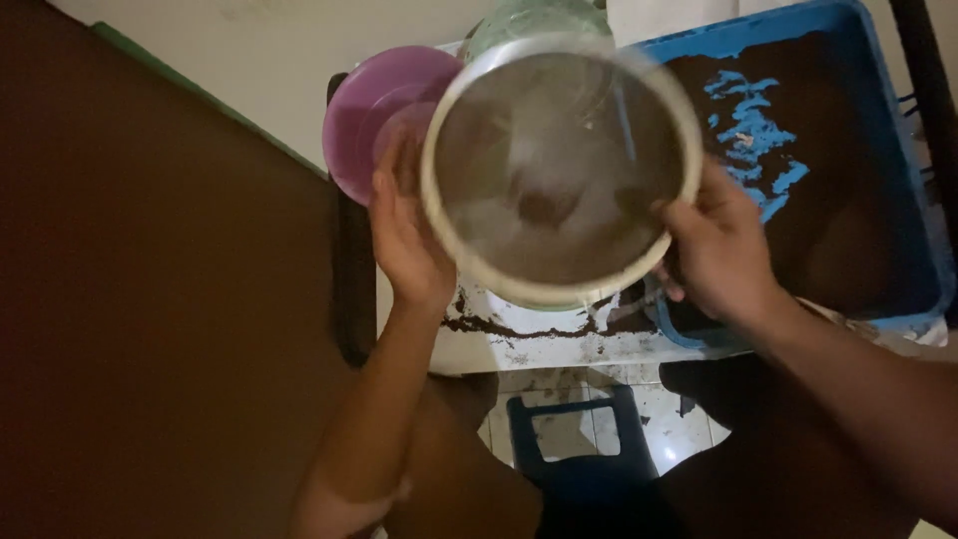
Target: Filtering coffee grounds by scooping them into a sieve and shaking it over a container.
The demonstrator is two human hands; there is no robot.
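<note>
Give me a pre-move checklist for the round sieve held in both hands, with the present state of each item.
1. Left hand grips the rim of the sieve: ok.
2. Right hand grips the opposite rim: ok.
3. Sieve held level: cannot tell, it is blurred.
4. What is left on the mesh: cannot tell; only a small dark clump shows near the middle.
5. Blue tray of dark powder sits to the right of the sieve, not under it: ok.
6. White surface below the sieve is clean: not ok, dark powder is spilled along it.
</note>
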